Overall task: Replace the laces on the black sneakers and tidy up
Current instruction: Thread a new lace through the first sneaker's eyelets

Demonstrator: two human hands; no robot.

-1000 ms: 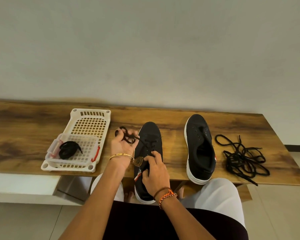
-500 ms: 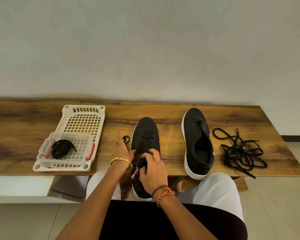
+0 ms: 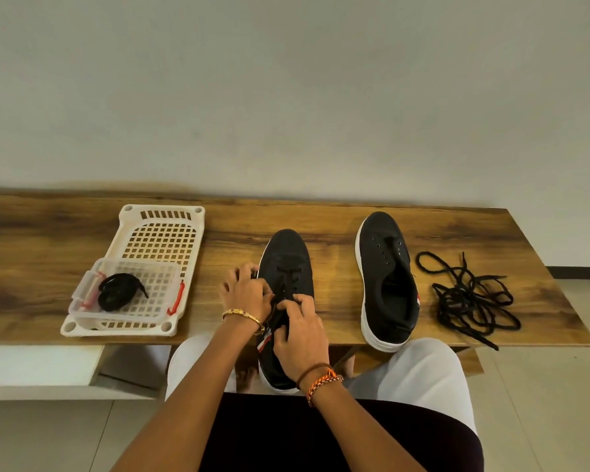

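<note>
Sneaker (image 3: 288, 267), black with a white sole, is lying partly laced on the tabletop (image 3: 321, 212), heel overhanging the near edge. Both hands are working at its eyelets: the left hand (image 3: 244, 292) is pinching the lace (image 3: 288, 282) at the left side, the right hand (image 3: 300, 330) gripping the tongue area. Beyond, the unlaced second sneaker (image 3: 385, 284) and loose laces (image 3: 470, 299) are lying to the right.

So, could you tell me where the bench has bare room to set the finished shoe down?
Bare wood lies left of the basket, and between basket and laced shoe. A narrower strip separates the shoes. It is crowded right of the unlaced shoe, by the loose laces.
</note>
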